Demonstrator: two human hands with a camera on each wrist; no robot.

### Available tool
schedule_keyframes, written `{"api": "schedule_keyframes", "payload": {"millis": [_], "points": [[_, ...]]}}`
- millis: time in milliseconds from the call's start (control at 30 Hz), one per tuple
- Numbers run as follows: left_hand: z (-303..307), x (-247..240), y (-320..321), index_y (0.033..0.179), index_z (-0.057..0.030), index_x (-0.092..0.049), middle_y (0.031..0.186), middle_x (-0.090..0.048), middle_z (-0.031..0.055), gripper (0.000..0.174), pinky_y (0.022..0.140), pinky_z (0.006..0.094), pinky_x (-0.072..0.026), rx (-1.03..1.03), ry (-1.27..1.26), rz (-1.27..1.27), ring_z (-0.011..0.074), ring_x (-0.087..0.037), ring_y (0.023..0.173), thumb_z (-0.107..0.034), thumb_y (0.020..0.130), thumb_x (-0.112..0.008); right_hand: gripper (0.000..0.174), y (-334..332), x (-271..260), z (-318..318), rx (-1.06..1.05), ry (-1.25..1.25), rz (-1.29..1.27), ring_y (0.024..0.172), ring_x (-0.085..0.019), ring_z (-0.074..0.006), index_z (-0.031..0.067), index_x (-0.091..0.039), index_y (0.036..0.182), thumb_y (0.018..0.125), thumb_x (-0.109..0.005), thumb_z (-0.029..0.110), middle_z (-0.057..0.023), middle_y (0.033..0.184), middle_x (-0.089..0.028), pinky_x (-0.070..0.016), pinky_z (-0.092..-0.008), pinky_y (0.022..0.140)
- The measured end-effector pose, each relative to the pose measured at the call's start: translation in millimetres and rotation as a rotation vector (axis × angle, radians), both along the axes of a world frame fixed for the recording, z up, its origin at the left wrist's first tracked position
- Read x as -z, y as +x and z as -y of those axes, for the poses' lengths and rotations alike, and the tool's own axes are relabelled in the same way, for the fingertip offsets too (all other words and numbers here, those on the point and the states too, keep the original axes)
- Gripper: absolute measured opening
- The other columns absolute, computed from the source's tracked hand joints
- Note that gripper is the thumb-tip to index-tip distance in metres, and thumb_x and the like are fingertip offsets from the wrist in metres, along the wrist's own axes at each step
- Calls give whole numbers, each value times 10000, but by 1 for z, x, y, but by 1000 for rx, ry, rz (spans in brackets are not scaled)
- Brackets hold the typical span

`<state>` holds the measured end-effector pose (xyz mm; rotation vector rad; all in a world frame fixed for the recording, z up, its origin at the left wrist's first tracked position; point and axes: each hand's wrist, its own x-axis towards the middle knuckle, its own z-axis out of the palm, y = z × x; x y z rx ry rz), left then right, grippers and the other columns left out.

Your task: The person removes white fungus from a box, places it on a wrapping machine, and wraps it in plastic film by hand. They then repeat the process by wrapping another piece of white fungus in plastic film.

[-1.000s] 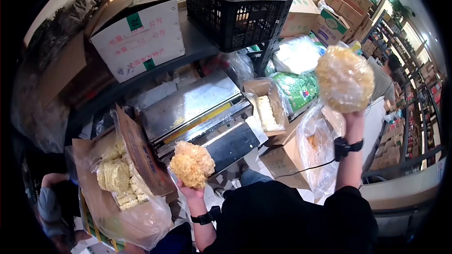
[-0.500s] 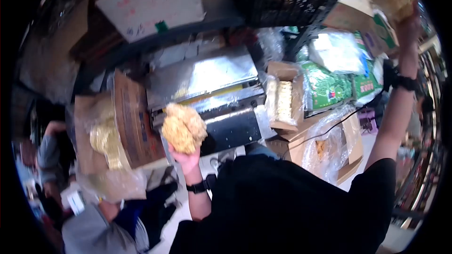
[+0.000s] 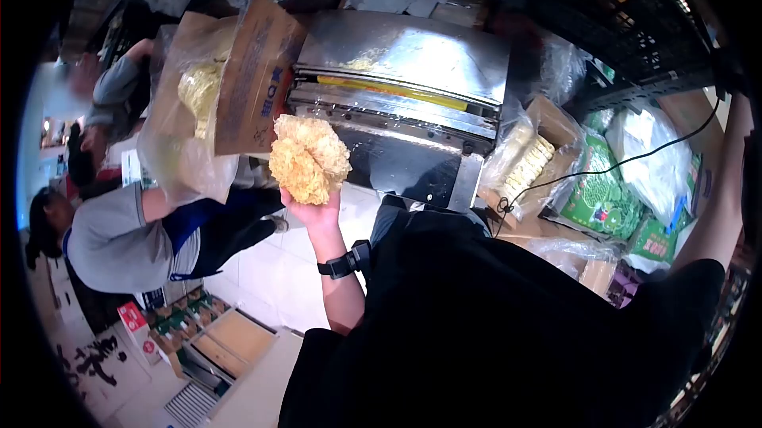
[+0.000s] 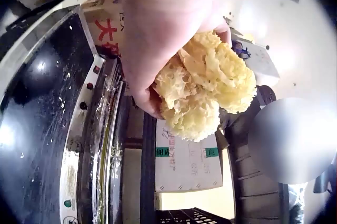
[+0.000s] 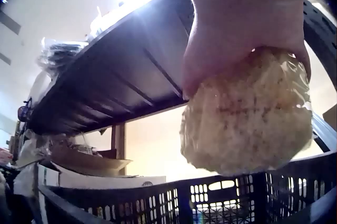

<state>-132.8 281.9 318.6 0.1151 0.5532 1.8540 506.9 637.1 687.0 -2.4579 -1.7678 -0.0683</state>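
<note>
Plainly, in the head view my left hand (image 3: 317, 210) holds a frilly yellow clump (image 3: 309, 160) in front of the left end of the wrapping machine (image 3: 397, 55), near an opened carton (image 3: 250, 87). My right arm (image 3: 722, 198) stretches along the far right edge, its end lost in shadow close to the black crate (image 3: 635, 39). In the left wrist view my thumb and fingers close around the clump, its ruffled side facing away from my palm, with a white box (image 4: 189, 166) bearing green tape beyond. In the right wrist view my right hand (image 5: 247, 24) grips a clear-wrapped, pale yellow bundle (image 5: 247, 118), a dark shelf (image 5: 121, 87) showing its underside behind. The bundle is squat and rounded, somewhat wider than tall, and hangs below my palm, its lower edge overlapping the crate's mesh wall in view; I cannot tell whether they touch. My right hand is the nearer one to the crate; my left, with the clump, is well apart from it.
</note>
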Motion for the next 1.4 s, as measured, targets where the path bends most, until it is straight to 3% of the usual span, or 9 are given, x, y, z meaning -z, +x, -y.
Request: {"api": "schedule_keyframes", "payload": {"millis": [200, 233, 733, 767, 833, 867, 1000, 1133, 1400], "points": [[8, 1, -11, 1406, -203, -335, 1421, -371, 58, 794, 1038, 519, -312, -69, 44, -51, 295, -347, 1303, -511, 729, -613, 865, -25, 19, -3, 117, -217, 57, 993, -634, -271, -11, -662, 1056, 756, -444, 770, -179, 977, -679, -480, -350, 821], [7, -1, -11, 1406, -203, -335, 1421, -371, 58, 794, 1038, 519, -312, -77, 42, -49, 295, -347, 1303, -511, 729, -613, 753, -74, 16, 26, 169, -389, 218, 1101, -570, -223, -1, -577, 1203, 878, -369, 645, -148, 1158, -620, -443, -317, 863], [7, -8, -9, 1408, -166, -326, 1423, -364, 81, 764, 1051, 514, -307, -81, -58, -40, 308, -348, 1303, -494, 763, -570, 513, 67, 102, -3, -104, -150, -1074, 1233, -430, -242, 42, -380, 1365, 945, -433, 331, -117, 1346, -462, -351, -297, 1007], [8, -7, -10, 1407, -165, -329, 1422, -367, 82, 754, 1051, 514, -308, -86, -80, -40, 309, -349, 1302, -493, 769, -558, 513, 53, 95, -3, -104, -153, -1075, 1233, -430, -242, 42, -380, 1365, 945, -433, 331, -117, 1346, -462, -351, -297, 1007], [11, -6, -10, 1407, -163, -331, 1420, -369, 84, 744, 1050, 513, -308, -93, -104, -39, 310, -350, 1301, -492, 774, -546, 572, 10, 71, -9, 38, -185, -490, 1105, -538, -272, 28, -448, 1303, 875, -568, 388, -172, 1270, -512, -452, -339, 894], [12, -6, -10, 1406, -163, -330, 1420, -369, 84, 751, 1048, 511, -313, -92, -105, -47, 310, -353, 1300, -495, 770, -552, 571, -26, 64, 11, -1, 24, -113, 972, -603, -292, 40, -547, 1205, 794, -670, 417, -191, 1153, -586, -495, -391, 803], [17, -3, -13, 1406, -165, -330, 1416, -374, 85, 770, 1042, 509, -330, -85, -102, -69, 310, -366, 1292, -501, 756, -573, 392, 52, 80, -54, -229, 397, 351, 894, -620, -305, 20, -686, 885, 693, -761, 354, -166, 946, -667, -502, -420, 774], [22, -1, -16, 1405, -167, -330, 1413, -379, 85, 788, 1044, 504, -334, -77, -95, -90, 309, -371, 1290, -509, 745, -590, 292, 2, 73, -2, -217, 681, 142, 731, -643, -323, -7, -690, 723, 708, -711, 284, -194, 756, -672, -513, -413, 734], [27, 2, -22, 1405, -169, -329, 1411, -384, 79, 829, 1051, 519, -328, -40, -75, -85, 308, -372, 1292, -476, 713, -665, 176, -33, 73, 34, -261, 916, -69, 583, -623, -273, -39, -675, 703, 703, -734, 126, -182, 682, -661, -520, -383, 574]]}}
